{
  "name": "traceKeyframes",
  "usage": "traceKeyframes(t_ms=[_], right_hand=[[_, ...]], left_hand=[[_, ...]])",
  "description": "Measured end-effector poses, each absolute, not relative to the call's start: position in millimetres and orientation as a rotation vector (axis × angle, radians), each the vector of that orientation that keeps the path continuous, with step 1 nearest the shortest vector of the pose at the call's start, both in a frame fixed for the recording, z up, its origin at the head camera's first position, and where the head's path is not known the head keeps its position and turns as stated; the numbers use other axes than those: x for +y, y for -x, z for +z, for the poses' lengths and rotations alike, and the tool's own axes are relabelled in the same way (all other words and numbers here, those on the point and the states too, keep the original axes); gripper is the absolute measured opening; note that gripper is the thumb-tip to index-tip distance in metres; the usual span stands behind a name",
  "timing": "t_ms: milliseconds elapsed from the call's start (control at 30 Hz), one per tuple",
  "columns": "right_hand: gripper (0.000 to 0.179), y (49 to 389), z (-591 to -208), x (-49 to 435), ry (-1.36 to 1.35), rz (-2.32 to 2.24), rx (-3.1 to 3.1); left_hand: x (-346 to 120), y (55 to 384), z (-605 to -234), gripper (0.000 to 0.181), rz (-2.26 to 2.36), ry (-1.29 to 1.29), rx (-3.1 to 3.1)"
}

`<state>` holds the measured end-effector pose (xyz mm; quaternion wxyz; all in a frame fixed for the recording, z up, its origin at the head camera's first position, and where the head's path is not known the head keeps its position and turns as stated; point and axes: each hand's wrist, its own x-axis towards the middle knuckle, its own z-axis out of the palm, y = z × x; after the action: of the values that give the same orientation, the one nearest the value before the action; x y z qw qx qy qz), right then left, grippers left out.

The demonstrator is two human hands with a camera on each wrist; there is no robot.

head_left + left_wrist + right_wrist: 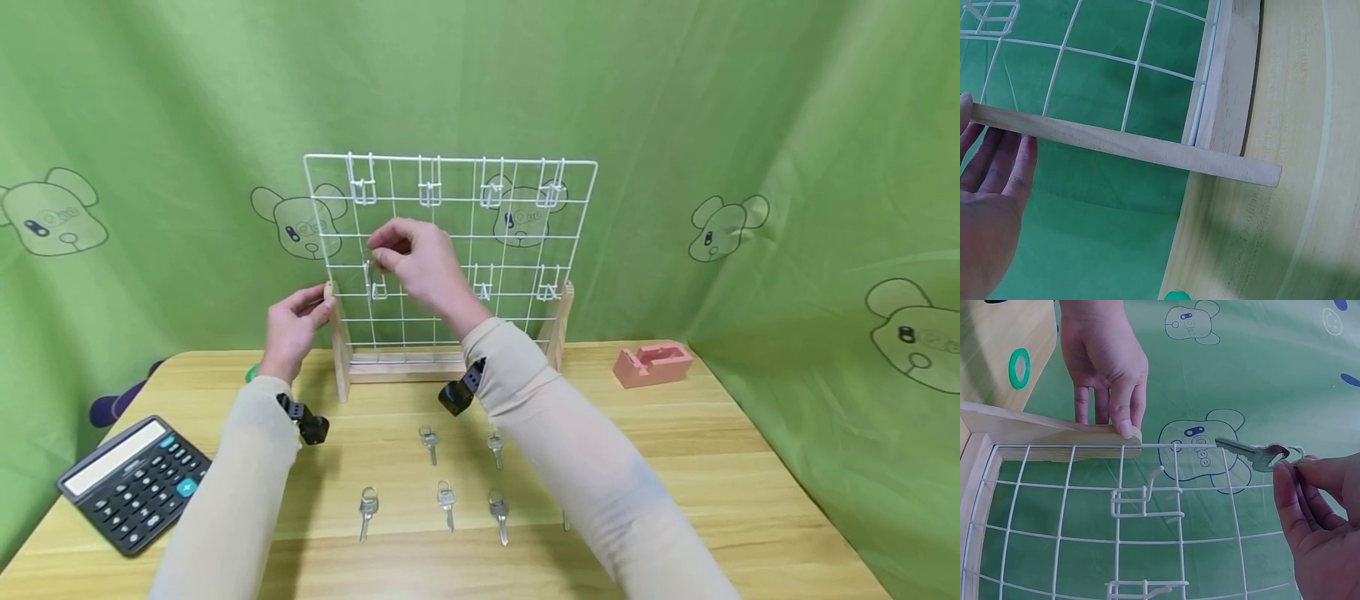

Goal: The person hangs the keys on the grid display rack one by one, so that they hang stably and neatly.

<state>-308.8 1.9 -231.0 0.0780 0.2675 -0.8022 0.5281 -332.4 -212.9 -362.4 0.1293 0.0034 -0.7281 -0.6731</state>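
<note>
A white wire grid rack (457, 158) stands in a wooden frame, with several wire hooks hung on it in two rows. My left hand (291, 332) grips the top of the left wooden post (1147, 148), thumb on one side and fingers on the other. In front of the grid, my right hand (426, 265) pinches a silver key (1266, 457) near its ring (1298, 451). The key's blade points away from the fingertips, close to a lower-left hook (1146, 501), apart from it in the right wrist view. Part of the lower hook row is hidden behind my right hand.
Several keys with rings, such as one key (367, 505), lie on the wooden table (712, 500); my right sleeve partly covers one. A calculator (135, 483) lies at left. A pink tape dispenser (652, 365) stands at right, and a green ring (1019, 369) lies behind my left arm.
</note>
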Motion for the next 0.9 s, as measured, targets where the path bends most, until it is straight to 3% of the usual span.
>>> traceKeyframes(t_ms=[900], right_hand=[[0.012,312.0,-211.5,-3.0,-0.838,1.633,-2.269]], left_hand=[[-212.2,332.7,-364.9,0.048,-1.964,0.006,-2.091]])
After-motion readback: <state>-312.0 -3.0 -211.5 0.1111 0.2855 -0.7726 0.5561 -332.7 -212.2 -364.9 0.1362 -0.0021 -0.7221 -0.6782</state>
